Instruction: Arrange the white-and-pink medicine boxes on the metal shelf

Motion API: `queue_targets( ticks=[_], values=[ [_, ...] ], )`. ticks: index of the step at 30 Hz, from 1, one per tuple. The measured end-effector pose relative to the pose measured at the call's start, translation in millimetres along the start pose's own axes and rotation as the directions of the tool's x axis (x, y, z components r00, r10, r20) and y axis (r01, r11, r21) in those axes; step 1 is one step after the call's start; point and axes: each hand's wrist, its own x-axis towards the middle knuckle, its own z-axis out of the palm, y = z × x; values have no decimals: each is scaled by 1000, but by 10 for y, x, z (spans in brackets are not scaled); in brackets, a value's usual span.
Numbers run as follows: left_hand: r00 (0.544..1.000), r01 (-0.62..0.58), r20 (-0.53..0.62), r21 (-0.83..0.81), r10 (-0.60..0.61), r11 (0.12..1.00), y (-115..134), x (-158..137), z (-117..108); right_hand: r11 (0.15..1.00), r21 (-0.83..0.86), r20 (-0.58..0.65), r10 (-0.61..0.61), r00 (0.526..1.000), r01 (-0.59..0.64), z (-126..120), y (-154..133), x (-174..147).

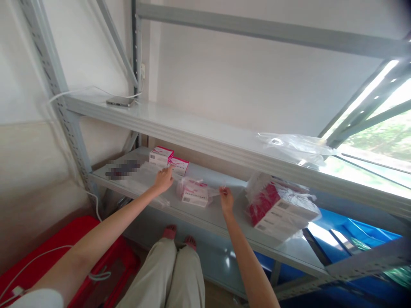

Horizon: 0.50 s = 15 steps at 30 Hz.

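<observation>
A white and pink box [195, 197] sits on the lower shelf inside a clear plastic bag [183, 185], whose ends stretch out to both sides. My left hand [164, 179] is closed at the bag's left end, its index finger partly extended. My right hand [226, 199] pinches the bag's right end between closed fingers. Just behind my left hand stand two more boxes of the same kind, an upper-left box [161, 156] and a lower-right box [180, 166]. Flat clear bags [138, 179] lie on the shelf left of my left hand.
To the right, several larger boxes [279, 214] are wrapped in clear plastic. The upper shelf [192, 124] runs above my hands, carrying a thin grey device [120, 101] and a crumpled plastic bag [292, 143]. A red container [86, 231] stands at lower left; blue bins [346, 226] at right.
</observation>
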Motion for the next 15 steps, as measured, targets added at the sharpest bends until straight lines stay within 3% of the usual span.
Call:
queue_targets(
  ticks=[2,4,5,6,7,9,11,15],
  values=[
    [990,-60,-133,-73,50,996,51,4,-45,997,73,-173,23,985,-11,-29,8,-58],
    [957,-265,-156,-128,245,956,222,18,-63,991,33,-316,-116,942,133,-59,-156,-136],
    [920,-389,-108,-150,376,909,331,28,-57,969,-11,-321,-236,917,246,-73,-279,-173],
    [868,-495,-39,-172,496,852,437,39,-42,924,-63,-255,-379,890,376,-85,-413,-205],
    [808,-572,36,-190,588,798,531,50,-19,854,-109,-114,-519,847,508,-94,-540,-231],
    [729,-643,151,-183,668,743,643,67,42,692,-185,212,-665,716,698,-107,-732,-262],
    [728,-645,208,-114,653,756,633,69,100,579,-283,424,-640,641,765,-118,-799,-275],
    [758,-611,290,1,585,791,389,18,128,482,-442,542,-529,653,757,-186,-660,-312]
  ],
)
